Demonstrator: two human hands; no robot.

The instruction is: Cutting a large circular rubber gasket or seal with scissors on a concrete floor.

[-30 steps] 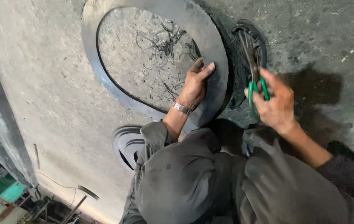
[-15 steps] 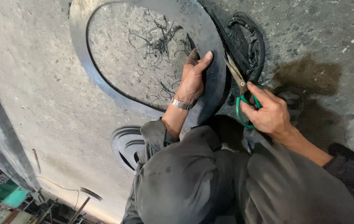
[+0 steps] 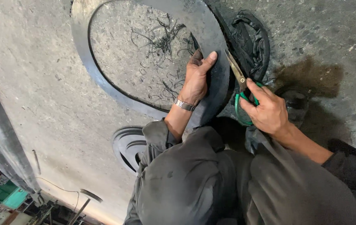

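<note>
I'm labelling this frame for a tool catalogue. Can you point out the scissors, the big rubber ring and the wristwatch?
scissors (image 3: pixel 237 75): head view, on the metal blades near the pivot.
rubber ring (image 3: pixel 80 50): head view, on the ring's flat left band.
wristwatch (image 3: pixel 184 104): head view, on the metal strap at the left wrist.

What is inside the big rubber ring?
Inside the rubber ring lies bare concrete floor strewn with thin black trimmings. The left hand hides part.
</note>
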